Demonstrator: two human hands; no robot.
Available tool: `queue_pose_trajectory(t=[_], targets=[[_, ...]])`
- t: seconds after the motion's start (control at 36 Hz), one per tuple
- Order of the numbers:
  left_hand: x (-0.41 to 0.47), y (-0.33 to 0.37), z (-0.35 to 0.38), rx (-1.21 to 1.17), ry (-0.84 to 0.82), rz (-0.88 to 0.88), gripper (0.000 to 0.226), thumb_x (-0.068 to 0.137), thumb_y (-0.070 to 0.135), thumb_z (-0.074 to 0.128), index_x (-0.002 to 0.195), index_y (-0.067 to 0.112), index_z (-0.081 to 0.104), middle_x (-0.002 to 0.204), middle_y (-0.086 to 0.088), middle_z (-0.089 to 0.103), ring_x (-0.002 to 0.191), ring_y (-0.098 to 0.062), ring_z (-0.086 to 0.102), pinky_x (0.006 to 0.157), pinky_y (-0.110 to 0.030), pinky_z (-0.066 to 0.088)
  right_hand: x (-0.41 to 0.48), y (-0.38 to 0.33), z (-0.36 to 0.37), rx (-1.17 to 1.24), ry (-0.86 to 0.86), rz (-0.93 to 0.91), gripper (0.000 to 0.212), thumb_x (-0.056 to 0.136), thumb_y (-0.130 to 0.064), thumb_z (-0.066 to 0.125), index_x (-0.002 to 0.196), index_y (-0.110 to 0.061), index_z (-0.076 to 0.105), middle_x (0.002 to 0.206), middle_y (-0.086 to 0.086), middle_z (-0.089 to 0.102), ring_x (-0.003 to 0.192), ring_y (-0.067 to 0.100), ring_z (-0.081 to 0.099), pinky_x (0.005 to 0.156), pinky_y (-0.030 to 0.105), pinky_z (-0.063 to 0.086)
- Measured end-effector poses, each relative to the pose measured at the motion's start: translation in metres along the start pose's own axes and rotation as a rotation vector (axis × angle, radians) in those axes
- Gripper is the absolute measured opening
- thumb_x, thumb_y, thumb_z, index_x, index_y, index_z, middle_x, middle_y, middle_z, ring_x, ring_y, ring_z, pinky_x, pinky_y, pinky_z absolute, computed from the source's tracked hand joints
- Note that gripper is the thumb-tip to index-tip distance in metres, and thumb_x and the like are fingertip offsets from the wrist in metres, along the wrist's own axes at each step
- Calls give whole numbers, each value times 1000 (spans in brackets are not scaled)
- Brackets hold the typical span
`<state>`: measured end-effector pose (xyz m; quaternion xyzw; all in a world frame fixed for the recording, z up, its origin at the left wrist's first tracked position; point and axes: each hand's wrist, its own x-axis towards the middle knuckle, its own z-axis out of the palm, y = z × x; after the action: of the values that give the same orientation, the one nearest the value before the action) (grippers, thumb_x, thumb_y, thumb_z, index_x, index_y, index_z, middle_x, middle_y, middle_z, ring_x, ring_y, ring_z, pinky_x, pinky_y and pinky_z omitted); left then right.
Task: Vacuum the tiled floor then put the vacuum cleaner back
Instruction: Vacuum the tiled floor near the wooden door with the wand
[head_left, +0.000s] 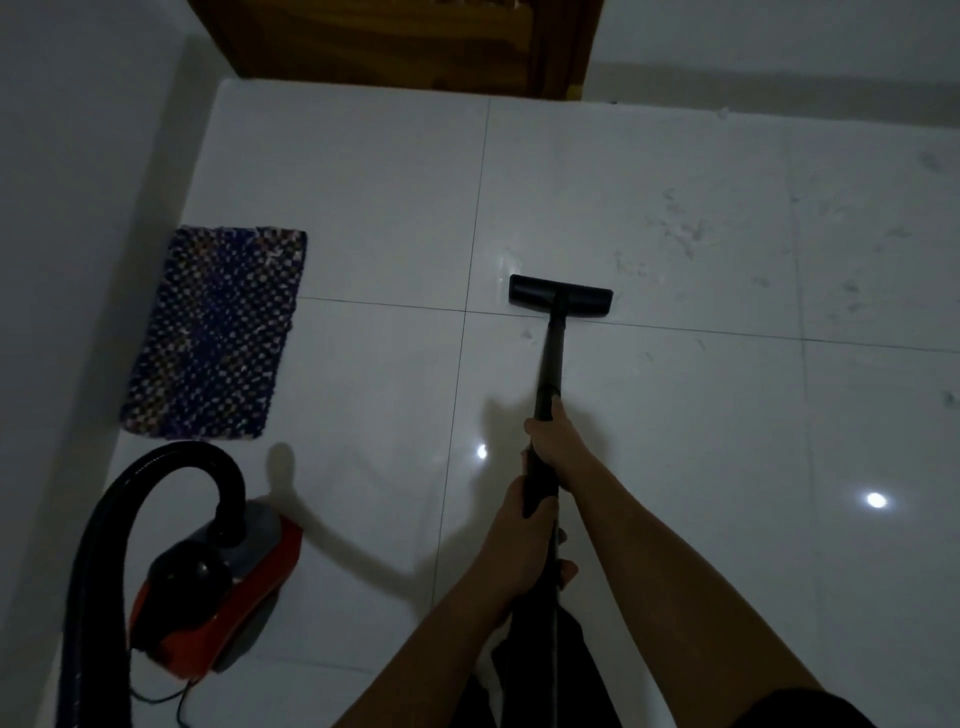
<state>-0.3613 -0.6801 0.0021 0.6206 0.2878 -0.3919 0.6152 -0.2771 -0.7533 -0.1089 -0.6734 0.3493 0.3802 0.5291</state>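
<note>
A black vacuum wand (551, 358) runs from my hands to a flat black floor head (560, 295) resting on the white tiled floor (675, 415) near a tile joint. My right hand (550, 434) grips the wand higher up the tube. Just below it, my left hand (519, 525) grips the wand's lower end. The red and grey canister vacuum (218, 587) sits on the floor at the lower left, its black hose (156, 473) arching up and over. Grey dust and scraps (680, 228) lie on the tiles right of the head.
A blue patterned mat (218, 332) lies by the left wall (78, 260). A brown wooden door (395, 41) stands at the far end. The vacuum's cord (171, 696) loops on the floor at the bottom left. My foot shows just beneath the hands.
</note>
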Motion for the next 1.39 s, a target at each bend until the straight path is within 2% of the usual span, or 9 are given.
queue_pose_trajectory(t=[0.33, 0.47, 0.61, 0.69, 0.78, 0.92, 1.06, 1.22, 1.39], targets=[[-51, -58, -30, -88, -75, -29, 30, 101, 18, 37, 130, 15, 40, 67, -7, 51, 36, -8, 50, 39, -18, 43, -36, 61, 47, 53, 33, 38, 73, 95, -11, 42, 152, -34, 3, 101, 21, 53, 56, 21, 52, 51, 31, 46], [-68, -90, -44, 22, -72, -2, 21, 99, 27, 39, 119, 21, 45, 75, -4, 56, 52, -14, 53, 54, -28, 45, -54, 87, 66, 73, 44, 37, 74, 94, -11, 42, 152, -34, 2, 105, 21, 54, 57, 21, 53, 52, 31, 46], [-82, -114, -51, 48, -65, -19, 28, 100, 26, 39, 127, 21, 43, 77, -4, 55, 58, -16, 52, 58, -30, 45, -69, 108, 79, 91, 46, 56, 76, 93, -10, 43, 152, -34, 2, 120, 27, 55, 59, 22, 53, 63, 37, 53], [-88, -125, -50, 82, -64, -20, 32, 99, 28, 40, 130, 20, 43, 81, -4, 55, 63, -17, 53, 65, -34, 45, -80, 120, 80, 117, 49, 69, 75, 94, -9, 43, 152, -34, 3, 117, 25, 55, 57, 20, 53, 50, 30, 47], [-92, -132, -46, 101, -73, -24, 34, 99, 29, 40, 131, 19, 43, 82, -5, 56, 65, -19, 53, 67, -36, 45, -85, 132, 77, 114, 57, 71, 75, 94, -10, 44, 153, -33, 3, 113, 23, 54, 58, 19, 53, 50, 29, 45], [-88, -138, -29, 84, -126, -35, 28, 100, 28, 40, 127, 20, 44, 78, -4, 55, 59, -16, 53, 60, -31, 47, -85, 147, 58, 138, 78, 83, 74, 95, -10, 45, 153, -31, 3, 104, 20, 53, 57, 20, 53, 48, 28, 45], [-81, -135, -1, 30, -157, -52, 28, 101, 19, 36, 127, 14, 42, 73, -8, 50, 51, -14, 48, 41, -18, 44, -80, 155, 28, 122, 100, 68, 72, 96, -10, 43, 153, -29, 4, 95, 16, 53, 56, 19, 51, 47, 27, 42], [-60, -120, 32, 42, -160, -70, 31, 101, 20, 36, 131, 16, 41, 88, -15, 50, 58, -16, 48, 39, -14, 43, -62, 148, -10, 99, 121, 66, 72, 96, -11, 44, 153, -30, 5, 101, 16, 52, 57, 19, 52, 46, 26, 41], [-34, -85, 53, 14, -152, -60, 28, 101, 16, 36, 129, 19, 41, 82, -13, 48, 60, -15, 46, 37, -12, 41, -37, 116, -42, 113, 99, 56, 70, 98, -9, 43, 153, -28, 4, 81, 8, 48, 58, 17, 50, 44, 24, 40]])
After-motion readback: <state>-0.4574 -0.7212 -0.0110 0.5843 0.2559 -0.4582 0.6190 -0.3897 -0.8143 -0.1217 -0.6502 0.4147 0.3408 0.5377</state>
